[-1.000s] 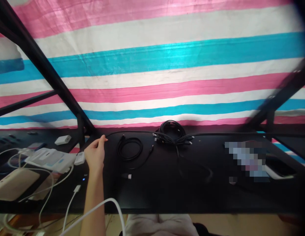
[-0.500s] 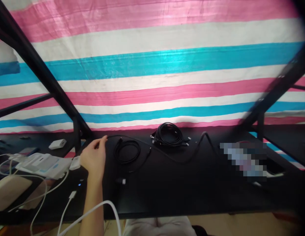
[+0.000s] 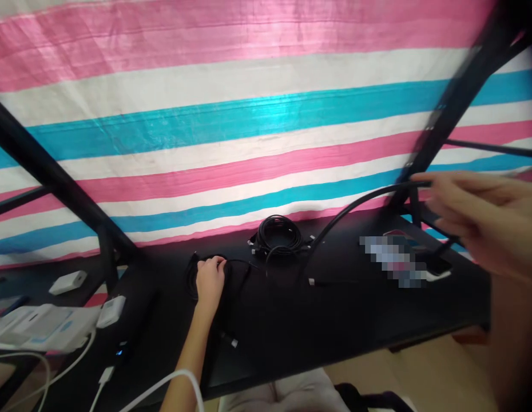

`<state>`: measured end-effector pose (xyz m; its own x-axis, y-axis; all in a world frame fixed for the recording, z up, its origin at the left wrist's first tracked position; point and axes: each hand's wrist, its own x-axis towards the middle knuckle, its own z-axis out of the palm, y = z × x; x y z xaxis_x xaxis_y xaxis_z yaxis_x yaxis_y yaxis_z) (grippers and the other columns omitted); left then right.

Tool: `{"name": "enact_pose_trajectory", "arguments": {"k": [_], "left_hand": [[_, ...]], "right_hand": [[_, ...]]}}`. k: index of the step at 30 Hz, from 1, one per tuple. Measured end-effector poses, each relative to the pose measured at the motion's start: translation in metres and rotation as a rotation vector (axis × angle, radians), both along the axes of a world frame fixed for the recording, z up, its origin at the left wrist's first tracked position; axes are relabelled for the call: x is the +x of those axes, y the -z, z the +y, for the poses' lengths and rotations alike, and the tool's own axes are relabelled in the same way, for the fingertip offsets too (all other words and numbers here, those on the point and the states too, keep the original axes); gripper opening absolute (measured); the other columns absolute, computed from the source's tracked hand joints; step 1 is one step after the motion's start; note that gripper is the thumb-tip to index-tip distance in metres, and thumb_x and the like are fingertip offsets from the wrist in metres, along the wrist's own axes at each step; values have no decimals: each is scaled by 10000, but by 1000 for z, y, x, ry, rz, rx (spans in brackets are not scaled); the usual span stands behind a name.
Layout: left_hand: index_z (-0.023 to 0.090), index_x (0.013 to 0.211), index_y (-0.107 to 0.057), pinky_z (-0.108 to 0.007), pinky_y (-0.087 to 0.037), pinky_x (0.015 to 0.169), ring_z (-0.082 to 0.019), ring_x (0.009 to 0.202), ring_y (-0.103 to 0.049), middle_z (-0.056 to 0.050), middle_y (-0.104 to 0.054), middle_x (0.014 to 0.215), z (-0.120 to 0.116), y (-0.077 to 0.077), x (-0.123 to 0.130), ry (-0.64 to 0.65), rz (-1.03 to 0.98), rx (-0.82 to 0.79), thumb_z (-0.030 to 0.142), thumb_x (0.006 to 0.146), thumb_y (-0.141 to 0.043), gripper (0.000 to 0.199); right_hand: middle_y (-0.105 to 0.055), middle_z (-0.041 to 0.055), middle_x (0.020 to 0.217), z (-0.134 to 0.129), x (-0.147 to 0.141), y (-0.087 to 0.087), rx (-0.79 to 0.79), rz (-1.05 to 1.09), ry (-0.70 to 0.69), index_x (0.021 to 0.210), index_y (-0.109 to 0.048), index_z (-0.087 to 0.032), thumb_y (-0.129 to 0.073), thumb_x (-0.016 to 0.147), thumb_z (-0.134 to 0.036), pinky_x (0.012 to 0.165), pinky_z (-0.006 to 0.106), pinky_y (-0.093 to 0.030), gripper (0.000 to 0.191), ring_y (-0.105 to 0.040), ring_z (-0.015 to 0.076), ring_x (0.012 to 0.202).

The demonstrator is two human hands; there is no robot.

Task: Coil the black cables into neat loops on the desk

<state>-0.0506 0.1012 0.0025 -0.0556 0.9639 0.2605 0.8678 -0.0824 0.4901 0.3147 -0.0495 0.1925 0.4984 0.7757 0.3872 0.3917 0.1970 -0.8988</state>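
Observation:
My right hand (image 3: 484, 214) is raised on the right, fingers pinched on a black cable (image 3: 356, 200) that arcs down to the desk. My left hand (image 3: 211, 277) rests low over a loose black cable coil (image 3: 191, 280), partly covering it, with its fingers closed on a thin black cable that runs off to the right. Whether both hands hold the same cable I cannot tell. Behind, a bundle of coiled black cables (image 3: 280, 252) with pale plugs lies near the wall. Loose plugs (image 3: 311, 281) lie on the desk.
White chargers (image 3: 111, 312) and a white package (image 3: 47, 326) lie at left, with white cables (image 3: 180, 375) crossing in front. A phone (image 3: 437, 265) and a blurred-out item (image 3: 392, 260) sit at right. Black slanted posts (image 3: 437, 114) flank the black desk (image 3: 283, 326).
My right hand has come into view at right, lifting a black cable off the desk. My left hand has moved right, onto the loose coil. The view has shifted.

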Motion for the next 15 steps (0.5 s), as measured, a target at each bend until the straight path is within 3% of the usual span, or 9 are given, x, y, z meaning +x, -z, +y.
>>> {"name": "enact_pose_trajectory", "arguments": {"k": [3, 6, 8, 10, 12, 15], "left_hand": [[155, 977, -636, -410, -423, 843, -292, 985, -557, -139, -636, 971, 1, -8, 2, 1, -67, 38, 316, 846, -487, 255], [177, 1187, -512, -352, -435, 889, -217, 1034, -578, -109, -624, 1103, -16, -35, 17, 64, -240, 114, 408, 931, -297, 406], [185, 1240, -467, -361, -393, 969, -217, 1124, -543, -111, -600, 1180, -38, -60, 32, 290, -639, 237, 464, 931, -272, 460], [193, 1308, -413, -378, -375, 994, -244, 1145, -536, -117, -595, 1206, -62, -82, 48, 570, -813, 221, 540, 877, -389, 553], [206, 1357, -362, -395, -377, 996, -263, 1120, -561, -115, -631, 1158, -80, -95, 60, 803, -836, -6, 527, 822, -522, 644], [200, 1310, -437, -414, -367, 1010, -271, 1110, -572, -107, -676, 1065, -89, -93, 70, 983, -803, -256, 426, 819, -585, 560]], "right_hand": [[-324, -37, 535, 10, -30, -6, -114, 52, -190, 981, -717, -165, -703, 712, -497, 415, 253, -117, 427, -237, 45, 447], [-250, -55, 498, 19, -54, -10, -203, 45, -398, 946, -731, -164, -675, 735, -478, 402, 233, -71, 382, -189, 49, 435], [-222, -62, 494, 26, -66, -12, -202, 50, -495, 908, -738, -175, -671, 744, -425, 391, 226, -57, 307, -170, 51, 435], [-229, -62, 504, 33, -74, -14, -190, 76, -558, 906, -737, -178, -659, 758, -385, 381, 220, -71, 267, -172, 51, 437], [-236, -62, 517, 40, -78, -15, -184, 124, -604, 948, -726, -167, -639, 778, -370, 376, 214, -79, 279, -171, 48, 437], [-230, -63, 546, 47, -77, -16, -164, 223, -630, 989, -708, -146, -644, 780, -342, 368, 205, -70, 294, -148, 43, 443]]}}
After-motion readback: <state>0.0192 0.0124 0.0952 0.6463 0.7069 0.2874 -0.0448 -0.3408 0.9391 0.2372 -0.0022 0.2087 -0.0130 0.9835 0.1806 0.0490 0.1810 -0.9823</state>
